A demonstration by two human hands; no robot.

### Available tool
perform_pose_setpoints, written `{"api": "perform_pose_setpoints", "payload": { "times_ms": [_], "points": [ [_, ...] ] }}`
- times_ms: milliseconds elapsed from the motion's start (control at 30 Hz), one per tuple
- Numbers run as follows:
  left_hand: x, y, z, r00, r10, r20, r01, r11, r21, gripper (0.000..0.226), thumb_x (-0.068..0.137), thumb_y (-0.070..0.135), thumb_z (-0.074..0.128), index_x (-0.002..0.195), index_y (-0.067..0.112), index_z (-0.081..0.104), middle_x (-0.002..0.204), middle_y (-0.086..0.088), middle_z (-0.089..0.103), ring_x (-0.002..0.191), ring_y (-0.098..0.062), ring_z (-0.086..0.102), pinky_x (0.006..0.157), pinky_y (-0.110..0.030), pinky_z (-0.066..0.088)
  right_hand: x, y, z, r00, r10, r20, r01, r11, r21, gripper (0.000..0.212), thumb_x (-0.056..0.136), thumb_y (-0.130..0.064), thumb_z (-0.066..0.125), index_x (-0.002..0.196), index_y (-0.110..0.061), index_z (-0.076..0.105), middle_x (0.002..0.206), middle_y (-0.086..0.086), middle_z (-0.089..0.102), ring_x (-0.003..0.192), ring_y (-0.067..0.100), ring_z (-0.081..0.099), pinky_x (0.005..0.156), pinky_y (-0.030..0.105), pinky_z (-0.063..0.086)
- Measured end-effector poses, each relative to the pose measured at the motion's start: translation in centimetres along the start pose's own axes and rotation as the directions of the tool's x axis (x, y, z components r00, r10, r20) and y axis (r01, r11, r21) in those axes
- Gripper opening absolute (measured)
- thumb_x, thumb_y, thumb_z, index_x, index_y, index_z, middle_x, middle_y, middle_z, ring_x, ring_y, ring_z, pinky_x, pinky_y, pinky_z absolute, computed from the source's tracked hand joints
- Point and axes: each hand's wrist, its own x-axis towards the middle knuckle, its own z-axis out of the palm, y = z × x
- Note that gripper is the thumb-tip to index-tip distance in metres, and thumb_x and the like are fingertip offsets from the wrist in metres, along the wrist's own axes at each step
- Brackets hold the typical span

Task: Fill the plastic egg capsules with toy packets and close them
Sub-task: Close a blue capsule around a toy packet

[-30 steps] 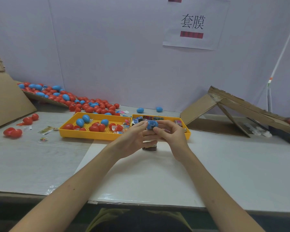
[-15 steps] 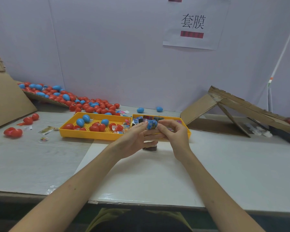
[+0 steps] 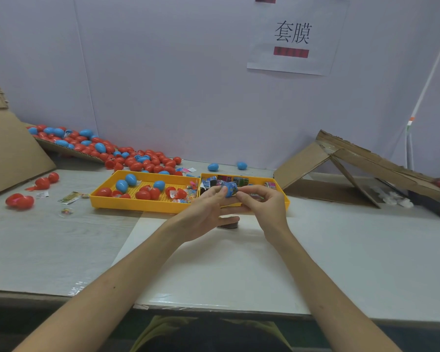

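Observation:
My left hand (image 3: 206,210) holds a blue egg capsule (image 3: 229,189) between thumb and fingertips, just above the front edge of the right yellow tray (image 3: 284,196). My right hand (image 3: 264,205) pinches at the capsule's right side, fingers curled; a small packet seems pressed at it, mostly hidden. The right tray holds several printed toy packets (image 3: 235,180). The left yellow tray (image 3: 127,207) holds red and blue egg capsules (image 3: 127,184).
A heap of red and blue eggs (image 3: 127,153) lies along the wall at the back left. Loose red eggs (image 3: 20,200) and packets (image 3: 69,197) lie left. Folded cardboard (image 3: 346,168) stands at the right. A small dark object (image 3: 229,223) sits under my hands.
My right hand's fingers have shifted along the blue capsule, and the capsule has turned slightly between both hands. Both hands stay in the same spot.

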Motion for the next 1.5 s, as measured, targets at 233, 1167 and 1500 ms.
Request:
{"api": "perform_pose_setpoints", "payload": {
  "times_ms": [233, 1167, 1500],
  "points": [
    [-0.09, 0.07, 0.01, 1.000, 0.003, -0.002, -0.003, 0.996, 0.093, 0.047, 0.108, 0.039, 0.042, 0.144, 0.009, 0.040, 0.131, -0.010, 0.069, 0.119, -0.028, 0.067, 0.101, -0.043, 0.051, 0.08, 0.03, -0.07, 0.991, 0.121, 0.055, -0.124, 0.991, 0.053, 0.018, 0.087, -0.006, 0.075, 0.078, -0.021, 0.077, 0.081, -0.008, 0.074, 0.090, 0.024, 0.070, 0.081, 0.048, 0.061],
    [0.21, -0.49, -0.78, 0.999, 0.053, 0.004, -0.053, 0.993, 0.106, 0.040, 0.099, 0.046, 0.058, 0.130, 0.022, 0.060, 0.114, -0.001, 0.072, 0.100, -0.017, 0.069, 0.090, -0.032, 0.057, 0.07, 0.21, 0.31, 0.986, 0.097, 0.132, -0.097, 0.995, -0.005, 0.024, 0.097, -0.001, 0.054, 0.079, -0.012, 0.066, 0.085, 0.009, 0.067, 0.081, 0.017, 0.066, 0.081, 0.053, 0.060],
    [0.20, -0.13, -0.79, 0.998, 0.054, 0.026, -0.057, 0.992, 0.109, 0.056, 0.103, 0.053, 0.044, 0.142, 0.014, 0.052, 0.136, -0.009, 0.065, 0.124, -0.028, 0.064, 0.100, -0.044, 0.047, 0.28, 0.56, 0.00, 0.991, 0.086, 0.107, -0.097, 0.990, 0.102, 0.016, 0.096, -0.006, 0.064, 0.085, -0.016, 0.069, 0.090, 0.005, 0.074, 0.091, 0.019, 0.071, 0.080, 0.040, 0.061]
  ]
}}
